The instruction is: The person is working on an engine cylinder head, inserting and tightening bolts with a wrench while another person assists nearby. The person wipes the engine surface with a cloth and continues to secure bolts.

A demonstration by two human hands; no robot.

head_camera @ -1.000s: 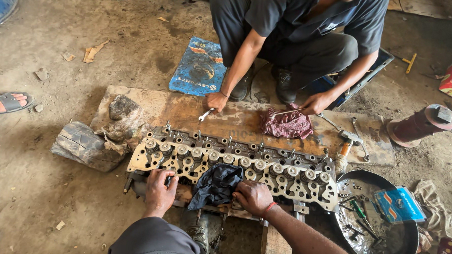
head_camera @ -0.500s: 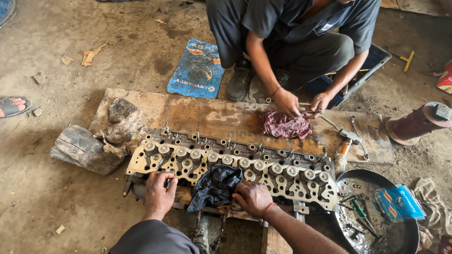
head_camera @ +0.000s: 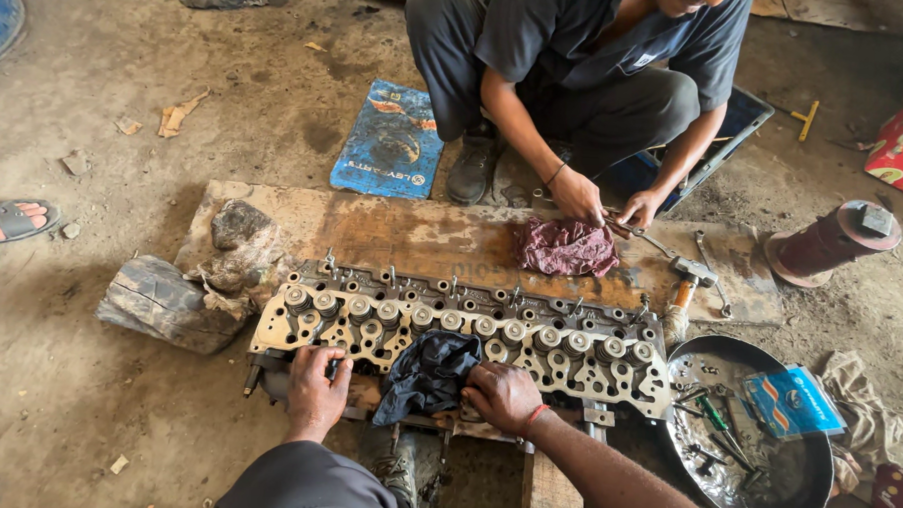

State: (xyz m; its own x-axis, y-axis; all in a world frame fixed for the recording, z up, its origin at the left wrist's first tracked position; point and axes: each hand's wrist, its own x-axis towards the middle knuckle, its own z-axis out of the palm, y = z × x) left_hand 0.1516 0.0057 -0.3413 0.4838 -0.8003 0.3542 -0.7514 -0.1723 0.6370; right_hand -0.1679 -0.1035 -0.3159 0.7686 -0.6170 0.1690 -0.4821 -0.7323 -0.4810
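Head view, single entry.

Item: my left hand [head_camera: 315, 387]. Palm down, fingers curled over the near edge of the cylinder head [head_camera: 459, 334] at its left end; the fingertips press on the metal and close round nothing loose. Forearm runs back towards me in a dark sleeve.

Item: my right hand [head_camera: 504, 396]. Palm down, knuckles raised, fingers bent and bunched on the dark blue rag [head_camera: 429, 375], which lies just left of those fingers and drapes over the head's near edge. Whether the rag is pinched or only pressed, I cannot tell. A red band sits on the wrist.

Item: cylinder head. Long, grey, studded with valve springs, lying crosswise beyond both sets of fingers on a rusty plate [head_camera: 412, 238].

Item: lumps of stone [head_camera: 170, 299], left of my left fingers, against the head's end.

Item: metal pan [head_camera: 814, 477], right of my right hand, holding small tools and a blue packet [head_camera: 792, 401].

Item: hammer [head_camera: 682, 287], beyond the pan, at the head's right end.

Item: another person, crouched across the plate, both hands [head_camera: 608, 202] at a maroon rag [head_camera: 567, 248], well apart from my fingers.
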